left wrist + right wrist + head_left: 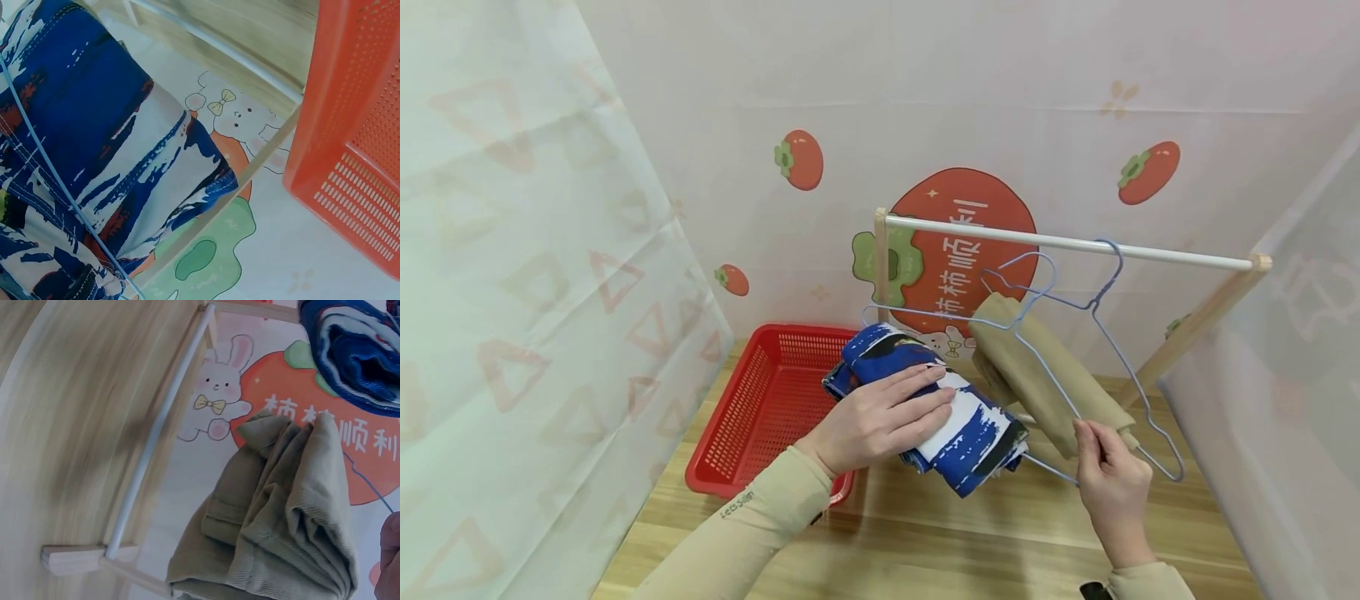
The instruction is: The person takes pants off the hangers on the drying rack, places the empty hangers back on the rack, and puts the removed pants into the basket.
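Observation:
In the head view, a folded blue-and-white printed garment, seemingly trousers, hangs over the lower bar of a light blue wire hanger. My left hand lies across the garment with its fingers extended; the thumb is hidden. At the hanger's right corner, my right hand pinches the wire between thumb and fingers. Just behind, folded khaki trousers hang on a second blue hanger, hooked on the rack's white rod. The left wrist view shows the printed garment but no left hand.
A red plastic basket stands left of the rack on the wooden table. The rack's wooden right post slants down beside the right curtain. A lower white bar shows in the right wrist view. Printed curtains surround the table.

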{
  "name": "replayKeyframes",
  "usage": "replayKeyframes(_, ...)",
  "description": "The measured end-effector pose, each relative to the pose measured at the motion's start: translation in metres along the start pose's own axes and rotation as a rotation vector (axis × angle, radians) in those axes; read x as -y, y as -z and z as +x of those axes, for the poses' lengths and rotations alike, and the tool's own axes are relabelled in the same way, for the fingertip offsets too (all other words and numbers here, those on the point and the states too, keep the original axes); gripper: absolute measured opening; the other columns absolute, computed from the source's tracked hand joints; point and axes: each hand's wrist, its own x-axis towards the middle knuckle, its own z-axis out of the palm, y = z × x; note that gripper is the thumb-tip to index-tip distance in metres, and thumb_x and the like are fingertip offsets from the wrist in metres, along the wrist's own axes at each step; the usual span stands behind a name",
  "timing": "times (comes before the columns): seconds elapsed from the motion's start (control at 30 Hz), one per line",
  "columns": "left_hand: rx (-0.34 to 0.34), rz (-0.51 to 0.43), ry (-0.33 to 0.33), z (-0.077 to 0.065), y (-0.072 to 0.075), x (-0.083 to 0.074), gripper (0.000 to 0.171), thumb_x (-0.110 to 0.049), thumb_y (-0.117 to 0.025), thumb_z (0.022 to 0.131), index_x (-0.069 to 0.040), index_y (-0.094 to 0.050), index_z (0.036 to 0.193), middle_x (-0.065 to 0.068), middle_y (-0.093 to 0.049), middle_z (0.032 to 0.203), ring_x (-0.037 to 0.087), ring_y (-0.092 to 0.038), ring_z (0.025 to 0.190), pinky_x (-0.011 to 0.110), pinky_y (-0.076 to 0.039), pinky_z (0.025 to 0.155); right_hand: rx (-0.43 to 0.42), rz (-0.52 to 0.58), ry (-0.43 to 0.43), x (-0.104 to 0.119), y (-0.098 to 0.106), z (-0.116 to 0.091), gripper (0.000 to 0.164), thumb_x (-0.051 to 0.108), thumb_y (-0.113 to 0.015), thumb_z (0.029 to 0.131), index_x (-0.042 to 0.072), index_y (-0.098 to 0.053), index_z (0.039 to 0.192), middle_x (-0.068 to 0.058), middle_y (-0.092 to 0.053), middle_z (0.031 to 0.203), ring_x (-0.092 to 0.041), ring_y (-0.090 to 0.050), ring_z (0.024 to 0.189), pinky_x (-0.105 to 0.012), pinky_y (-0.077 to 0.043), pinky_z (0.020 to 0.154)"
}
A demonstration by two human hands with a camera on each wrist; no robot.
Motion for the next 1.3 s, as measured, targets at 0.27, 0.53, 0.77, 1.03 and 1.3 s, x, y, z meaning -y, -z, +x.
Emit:
replayKeyframes(0.27,0.008,-0.051,0.068,-0.004,0.001,0.001,0.055,-0.031,-0.081,0.089,-0.011,-0.061,0.136,0.007,-0.061,0.145,0.028,-0.049,0.142,0.04,-0.04,0.116,-0.014,-0.059,0.064,-0.009,-0.005,-0.001,0.055,0.039,-0.056,0.105,-0.008,-0.069,0.078,-0.013,-0.065,0.061,-0.002,-0.045,0.044,-0.015,-0.035,0.041)
replayKeyframes(0.53,-0.013,-0.084,0.115,-0.009,0.007,0.007,0.058,-0.026,-0.082,0.088,-0.009,-0.059,0.139,0.008,-0.063,0.143,0.028,-0.051,0.141,0.041,-0.042,0.114,-0.025,-0.08,0.092,-0.009,-0.008,0.0,0.055,0.038,-0.055,0.106,-0.006,-0.067,0.077,-0.013,-0.064,0.061,-0.009,-0.044,0.042,-0.021,-0.035,0.039)
replayKeyframes(0.77,-0.012,-0.088,0.175,-0.013,0.009,0.009,0.06,-0.023,-0.083,0.087,-0.009,-0.06,0.14,0.007,-0.061,0.144,0.026,-0.051,0.14,0.041,-0.044,0.112,-0.028,-0.105,0.138,-0.011,-0.013,-0.002,0.051,0.035,-0.056,0.106,-0.005,-0.066,0.076,-0.013,-0.065,0.061,-0.013,-0.043,0.039,-0.026,-0.034,0.036)
replayKeyframes(1.03,-0.042,-0.142,0.252,-0.012,0.016,0.014,0.06,-0.023,-0.083,0.086,-0.009,-0.059,0.139,0.008,-0.062,0.143,0.029,-0.053,0.138,0.042,-0.045,0.111,-0.034,-0.12,0.177,-0.012,-0.014,-0.003,0.049,0.032,-0.056,0.106,-0.005,-0.064,0.075,-0.013,-0.063,0.058,-0.019,-0.042,0.035,-0.029,-0.031,0.033)
replayKeyframes(1.3,-0.152,-0.233,0.329,-0.011,0.02,0.023,0.051,-0.023,-0.078,0.092,-0.004,-0.058,0.136,0.012,-0.063,0.14,0.036,-0.057,0.132,0.043,-0.048,0.108,-0.016,-0.12,0.187,-0.014,-0.013,-0.006,0.049,0.03,-0.055,0.107,-0.005,-0.063,0.074,-0.014,-0.062,0.058,-0.017,-0.041,0.034,-0.026,-0.031,0.032)
